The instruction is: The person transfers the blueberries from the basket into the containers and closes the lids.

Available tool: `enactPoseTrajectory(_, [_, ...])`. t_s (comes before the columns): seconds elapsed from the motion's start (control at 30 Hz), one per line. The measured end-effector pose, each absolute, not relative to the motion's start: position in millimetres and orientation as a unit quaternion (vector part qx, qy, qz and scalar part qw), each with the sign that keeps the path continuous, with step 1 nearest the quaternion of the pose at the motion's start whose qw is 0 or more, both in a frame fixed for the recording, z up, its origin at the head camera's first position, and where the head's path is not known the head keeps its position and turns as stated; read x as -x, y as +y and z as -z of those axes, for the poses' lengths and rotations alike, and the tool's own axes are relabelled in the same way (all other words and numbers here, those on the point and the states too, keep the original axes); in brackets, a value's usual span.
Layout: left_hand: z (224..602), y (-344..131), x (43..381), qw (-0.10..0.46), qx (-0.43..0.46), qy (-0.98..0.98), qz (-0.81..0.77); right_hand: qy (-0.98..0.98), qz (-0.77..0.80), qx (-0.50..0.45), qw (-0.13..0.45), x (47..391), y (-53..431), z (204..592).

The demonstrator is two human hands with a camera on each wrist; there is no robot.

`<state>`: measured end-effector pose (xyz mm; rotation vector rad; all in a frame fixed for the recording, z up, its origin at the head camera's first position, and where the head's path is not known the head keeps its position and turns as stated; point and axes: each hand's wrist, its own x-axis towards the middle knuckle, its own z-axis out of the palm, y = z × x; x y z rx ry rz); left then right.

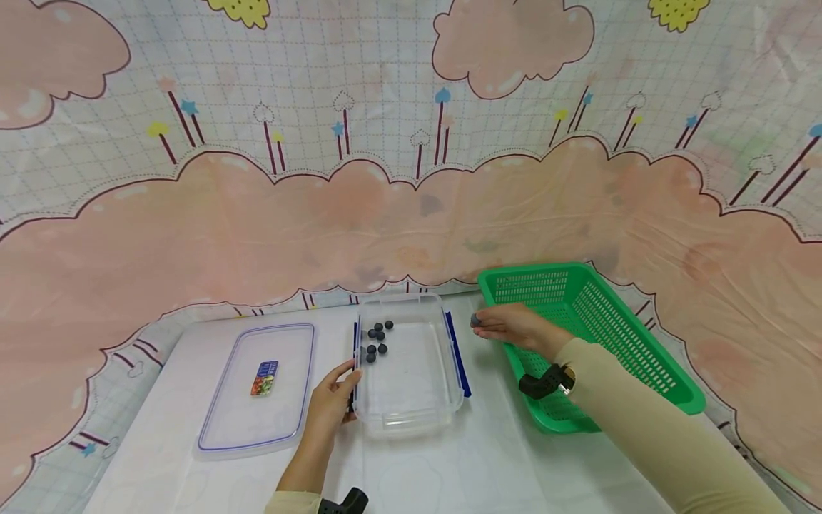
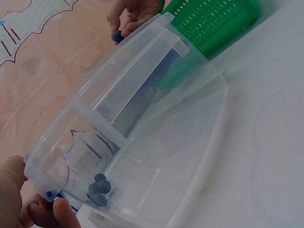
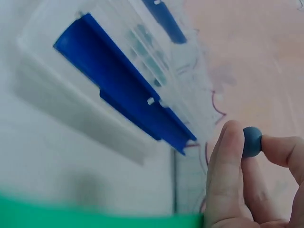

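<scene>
A clear plastic box (image 1: 411, 385) with blue side latches (image 1: 458, 357) stands on the white table. Several small dark grey-blue balls (image 1: 382, 349) lie inside it, gathered toward its left side. My left hand (image 1: 329, 405) grips the box's left side, thumb at the rim and fingers lower down by the latch. Out past the right side of the box, my right hand (image 1: 523, 330) pinches one more ball (image 3: 252, 141) between thumb and fingertips. That hand is over the left edge of a green basket (image 1: 533, 271).
Left of the box, a clear lid with a blue seal (image 1: 225, 400) lies flat, a small colourful label (image 1: 264, 378) on it. The perforated green basket occupies the right side of the table. A patterned cloth (image 1: 411, 228) hangs behind the table.
</scene>
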<state>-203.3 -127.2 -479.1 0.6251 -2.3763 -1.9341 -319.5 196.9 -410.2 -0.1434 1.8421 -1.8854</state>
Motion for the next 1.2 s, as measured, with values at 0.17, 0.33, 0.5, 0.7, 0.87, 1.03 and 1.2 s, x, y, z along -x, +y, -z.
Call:
enactPoseTrajectory(0.17, [479, -127, 203, 0.009, -0.199, -0.758, 0.622, 0.671, 0.695, 0.062, 0.251, 319, 178, 414])
enactPoseTrajectory(0.33, [480, -127, 203, 0.010, -0.199, -0.755, 0.625, 0.682, 0.677, 0.063, 0.268, 319, 162, 417])
enactPoseTrajectory(0.5, [479, -126, 203, 0.010, -0.196, -0.758, 0.622, 0.692, 0.664, 0.057, 0.279, 320, 151, 421])
enactPoseTrajectory(0.7, [479, -127, 204, 0.010, -0.197, -0.759, 0.621, 0.697, 0.657, 0.044, 0.284, 324, 139, 419])
enactPoseTrajectory(0.87, [478, -127, 203, 0.012, -0.197, -0.760, 0.619, 0.710, 0.640, 0.040, 0.291, 326, 129, 411])
enactPoseTrajectory(1.03, [478, -127, 203, 0.012, -0.198, -0.759, 0.620, 0.720, 0.627, 0.022, 0.297, 328, 115, 405])
enactPoseTrajectory(1.2, [478, -126, 203, 0.010, -0.199, -0.758, 0.621, 0.733, 0.615, 0.000, 0.292, 333, 101, 403])
